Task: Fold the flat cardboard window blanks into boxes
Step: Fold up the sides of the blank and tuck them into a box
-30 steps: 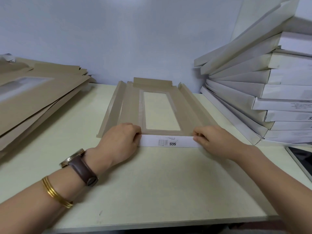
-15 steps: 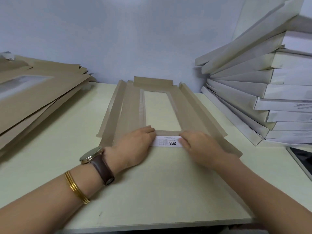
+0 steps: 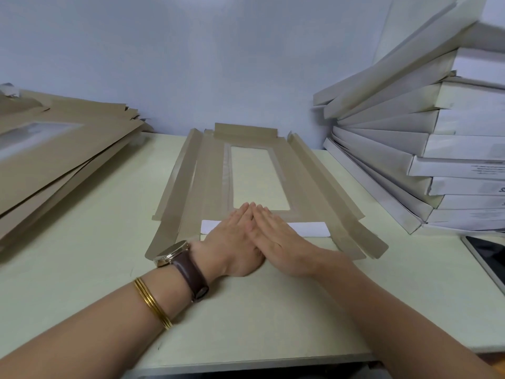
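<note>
Pale cream table (image 3: pixel 82 269) against a plain blue-grey wall (image 3: pixel 218 50); the window blank (image 3: pixel 308 192) lies flat at table centre, brown side up, long axis running away from the person. Its near white end flap (image 3: pixel 308 228) is folded over onto the panel, just below the clear window (image 3: pixel 257 176). Long side flaps, L (image 3: pixel 180 170) & R (image 3: pixel 322 173), stand a little raised on their creases; the far end flap (image 3: pixel 246 131) tilts up too.

Left hand (image 3: pixel 232 242) & right hand (image 3: pixel 276 236) are both spread flat w/ straight fingers, grasping nothing, side by side on the flap's middle. The fingertips (image 3: pixel 247 207) meet just at the window's near edge.

Step in hand, as I read it: setting the end-flap crease. To do it well:
- Keep palms flat and weight on the fold line itself, not on the window film, which prob dents easily.
- Run both hands outward from centre to the flap's two ends, so the crease sets evenly and no bubble is left mid-way.
- Check the flap's long edge sits parallel w/ the window edge; a skewed fold likely gives a crooked box wall.
- Blank may slide on the smooth top, so press down, not fwd.

Flat blanks stack (image 3: pixel 60 154) at left, folded white boxes (image 3: pixel 437 160) piled at right, so more reps to go.
</note>
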A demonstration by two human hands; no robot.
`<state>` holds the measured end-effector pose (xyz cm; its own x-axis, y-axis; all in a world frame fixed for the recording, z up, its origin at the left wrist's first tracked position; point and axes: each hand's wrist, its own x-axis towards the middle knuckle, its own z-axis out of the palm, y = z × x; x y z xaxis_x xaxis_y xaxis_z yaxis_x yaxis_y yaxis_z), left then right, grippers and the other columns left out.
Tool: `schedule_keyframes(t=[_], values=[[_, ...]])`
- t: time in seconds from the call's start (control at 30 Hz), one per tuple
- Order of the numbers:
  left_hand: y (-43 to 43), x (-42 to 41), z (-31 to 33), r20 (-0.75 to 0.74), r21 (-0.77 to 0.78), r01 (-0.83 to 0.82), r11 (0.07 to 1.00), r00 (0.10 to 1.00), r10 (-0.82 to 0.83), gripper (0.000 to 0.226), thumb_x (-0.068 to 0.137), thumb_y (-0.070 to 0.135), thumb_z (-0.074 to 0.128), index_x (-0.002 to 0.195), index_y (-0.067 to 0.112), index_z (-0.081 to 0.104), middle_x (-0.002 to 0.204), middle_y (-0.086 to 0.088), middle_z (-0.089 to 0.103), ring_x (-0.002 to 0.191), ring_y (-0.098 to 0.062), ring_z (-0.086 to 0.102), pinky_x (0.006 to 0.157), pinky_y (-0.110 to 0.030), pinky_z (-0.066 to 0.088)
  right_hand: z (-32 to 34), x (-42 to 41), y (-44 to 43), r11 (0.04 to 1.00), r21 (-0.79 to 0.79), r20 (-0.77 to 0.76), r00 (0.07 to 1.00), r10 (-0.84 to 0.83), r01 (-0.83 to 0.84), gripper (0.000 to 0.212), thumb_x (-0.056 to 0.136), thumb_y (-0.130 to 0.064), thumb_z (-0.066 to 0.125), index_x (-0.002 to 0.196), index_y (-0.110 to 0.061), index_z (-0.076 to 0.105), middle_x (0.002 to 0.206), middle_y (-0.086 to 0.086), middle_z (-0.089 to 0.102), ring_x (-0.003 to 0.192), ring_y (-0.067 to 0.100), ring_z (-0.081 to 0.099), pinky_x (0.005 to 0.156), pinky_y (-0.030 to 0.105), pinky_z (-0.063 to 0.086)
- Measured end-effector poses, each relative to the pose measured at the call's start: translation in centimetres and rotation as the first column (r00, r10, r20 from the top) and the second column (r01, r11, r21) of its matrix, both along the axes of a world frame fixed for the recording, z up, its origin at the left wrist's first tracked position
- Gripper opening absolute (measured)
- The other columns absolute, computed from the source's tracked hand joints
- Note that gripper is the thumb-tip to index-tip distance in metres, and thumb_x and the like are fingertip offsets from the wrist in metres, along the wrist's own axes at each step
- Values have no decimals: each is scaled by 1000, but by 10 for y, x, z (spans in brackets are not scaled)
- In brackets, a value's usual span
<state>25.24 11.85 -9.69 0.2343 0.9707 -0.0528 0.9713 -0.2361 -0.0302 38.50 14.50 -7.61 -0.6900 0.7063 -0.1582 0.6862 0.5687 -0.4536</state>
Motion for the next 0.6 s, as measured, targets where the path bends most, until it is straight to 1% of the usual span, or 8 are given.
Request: schedule_keyframes(t=[0.17, 0.27, 0.3, 0.37, 0.4, 0.47, 0.53, 0.6], values=[[-2, 2, 5, 32, -26, -6, 1000, 999, 7, 68, 100, 40, 16, 152, 8, -14, 161, -11, -14, 148, -24, -14, 121, -38, -1, 3, 9, 5, 999, 21, 81, 996, 36, -38, 70, 99, -51, 10, 153, -11, -7, 162, -2, -11, 147, 6, -13, 121, 28, -4], [-3, 2, 8, 55, -80, -28, 996, 998, 32, 71, 99, 46, 14, 151, 8, -15, 160, -13, -15, 148, -22, -16, 121, -37, -2, 1, 15, 9, 995, 66, 162, 985, 58, -69, 93, 83, -69, -4, 154, -9, -5, 162, 2, -9, 148, 9, -12, 121, 29, -5], [-3, 1, 9, 66, -97, -42, 994, 997, 48, 73, 98, 48, 15, 151, 7, -14, 160, -13, -15, 147, -22, -17, 121, -37, -3, -2, 17, 11, 993, 92, 196, 979, 57, -76, 92, 84, -68, -5, 154, -8, -5, 162, 4, -9, 148, 10, -12, 120, 27, -6], [-4, 1, 12, 82, -129, -75, 989, 993, 86, 77, 98, 53, 15, 151, 4, -12, 160, -13, -15, 147, -21, -18, 121, -36, -6, -7, 25, 16, 992, 125, 200, 980, 9, -34, 77, 96, -60, 6, 153, -9, -6, 162, 3, -10, 147, 9, -13, 118, 26, -7], [-4, 0, 13, 92, -145, -95, 985, 990, 109, 80, 97, 56, 14, 151, 3, -12, 160, -13, -16, 147, -20, -18, 121, -34, -8, -8, 30, 19, 992, 124, 187, 982, -19, -5, 78, 97, -61, 10, 154, -10, -5, 162, 1, -10, 147, 7, -13, 119, 26, -6], [-6, -3, 14, 100, -168, -131, 977, 984, 149, 85, 95, 62, 13, 151, 3, -12, 160, -10, -17, 146, -18, -19, 120, -33, -8, -8, 40, 24, 992, 119, 201, 978, -53, 29, 88, 88, -71, 8, 154, -13, -5, 162, -2, -11, 147, 5, -13, 119, 27, -6], [-7, -6, 15, 98, -180, -161, 970, 979, 180, 88, 94, 66, 14, 151, 5, -13, 160, -9, -18, 146, -17, -20, 120, -33, -7, -6, 50, 28, 991, 122, 222, 972, -79, 53, 103, 75, -80, 1, 154, -15, -5, 162, -3, -12, 146, 5, -13, 118, 27, -6], [-10, -9, 16, 91, -187, -186, 964, 974, 206, 90, 92, 68, 14, 151, 6, -13, 160, -8, -18, 147, -17, -19, 120, -33, -6, -5, 61, 31, 988, 138, 249, 963, -104, 71, 112, 66, -84, -4, 154, -15, -7, 162, -3, -12, 147, 6, -14, 118, 28, -7]])
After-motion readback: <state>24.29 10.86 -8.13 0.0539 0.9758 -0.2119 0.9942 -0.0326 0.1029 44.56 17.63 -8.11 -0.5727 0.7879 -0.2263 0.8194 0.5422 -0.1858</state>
